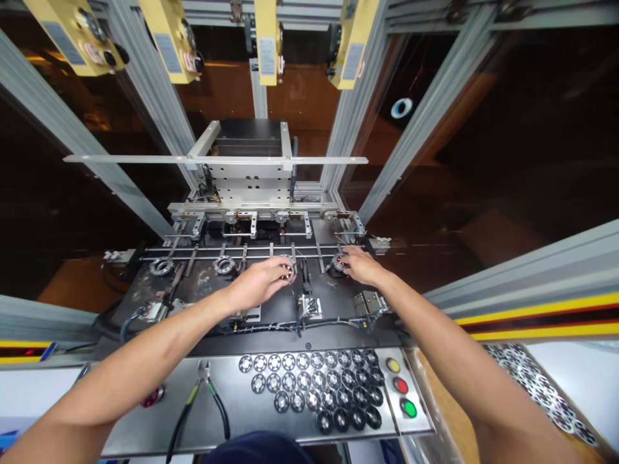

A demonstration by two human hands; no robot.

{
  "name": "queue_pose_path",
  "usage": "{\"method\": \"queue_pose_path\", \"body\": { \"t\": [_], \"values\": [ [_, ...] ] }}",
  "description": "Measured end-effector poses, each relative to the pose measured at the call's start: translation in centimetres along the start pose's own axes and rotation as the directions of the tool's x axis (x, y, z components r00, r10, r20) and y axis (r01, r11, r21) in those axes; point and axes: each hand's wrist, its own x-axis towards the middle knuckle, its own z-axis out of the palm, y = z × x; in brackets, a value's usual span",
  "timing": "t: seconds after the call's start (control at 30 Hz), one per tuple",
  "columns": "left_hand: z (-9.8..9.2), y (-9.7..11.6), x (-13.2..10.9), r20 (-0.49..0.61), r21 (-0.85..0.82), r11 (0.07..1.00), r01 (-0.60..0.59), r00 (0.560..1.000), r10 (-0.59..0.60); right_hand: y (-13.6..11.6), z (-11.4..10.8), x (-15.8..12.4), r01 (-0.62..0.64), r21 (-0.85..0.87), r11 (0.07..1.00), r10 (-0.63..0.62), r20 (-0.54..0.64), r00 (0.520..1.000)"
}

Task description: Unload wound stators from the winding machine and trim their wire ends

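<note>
My left hand (258,281) reaches over the dark machine bed, with its fingers closed round a copper-wound motor stator (286,270) at the third round holder. At the fourth round holder (335,273), my right hand (362,265) has its fingers curled on another small part showing copper, which looks like a stator and is partly covered. Two further metal ring holders stand to the left, one near my left hand (225,265) and one at the far left (161,266). How deep either part sits in its holder is hidden by the fingers.
Rows of black and silver ring parts (303,381) lie on the metal front plate (217,425). Wire cutters (205,374) and a red-and-black part (153,396) lie left of them. Yellow, red and green buttons (401,385) are at right. Yellow units (267,42) hang above.
</note>
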Motion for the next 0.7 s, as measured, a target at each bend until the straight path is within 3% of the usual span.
{"method": "queue_pose_path", "body": {
  "t": [0.13, 0.27, 0.47, 0.7],
  "values": [
    [-1.7, 4.9, -4.0, -0.222, -0.076, 0.997, -0.031, 0.975, 0.013, 0.5, -0.2, 0.4, 0.030, 0.008, 1.000, -0.030, 0.014, 0.999],
    [-2.9, 7.5, -6.7, -0.373, -0.102, 0.995, -0.016, 0.928, -0.024, 1.1, -0.7, 1.2, 0.083, 0.022, 0.996, -0.083, 0.024, 0.996],
    [-4.1, 9.0, -9.5, -0.470, -0.207, 0.978, -0.010, 0.878, -0.091, 1.6, -0.7, 2.3, 0.121, 0.040, 0.992, -0.122, 0.009, 0.993],
    [-5.3, 10.4, -12.3, -0.479, -0.317, 0.945, 0.077, 0.847, -0.230, 1.2, -1.7, 2.5, 0.168, 0.092, 0.982, -0.169, 0.009, 0.986]
  ]
}}
